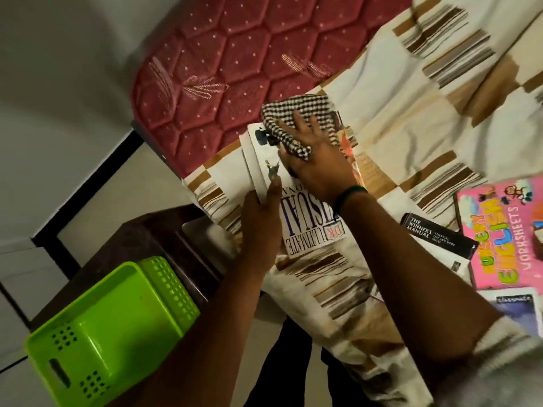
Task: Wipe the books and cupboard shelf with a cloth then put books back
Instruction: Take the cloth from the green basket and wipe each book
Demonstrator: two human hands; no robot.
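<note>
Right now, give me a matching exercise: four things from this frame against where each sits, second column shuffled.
1 checked cloth
2 white DK book
3 black manual
4 green basket

A on the dark cabinet
B pressed under the right hand
C gripped at its edge by the left hand
D beside the pink worksheets book

Pairs: 1-B, 2-C, 3-D, 4-A

One wide-angle head cam, pitched steeply down over the bed edge, frame rolled. Red mattress [235, 69] at 12 o'clock, green basket [111, 333] at 7, white book [308, 227] near centre. Close range, striped bedsheet [411, 127] filling the 2-to-5 side.
</note>
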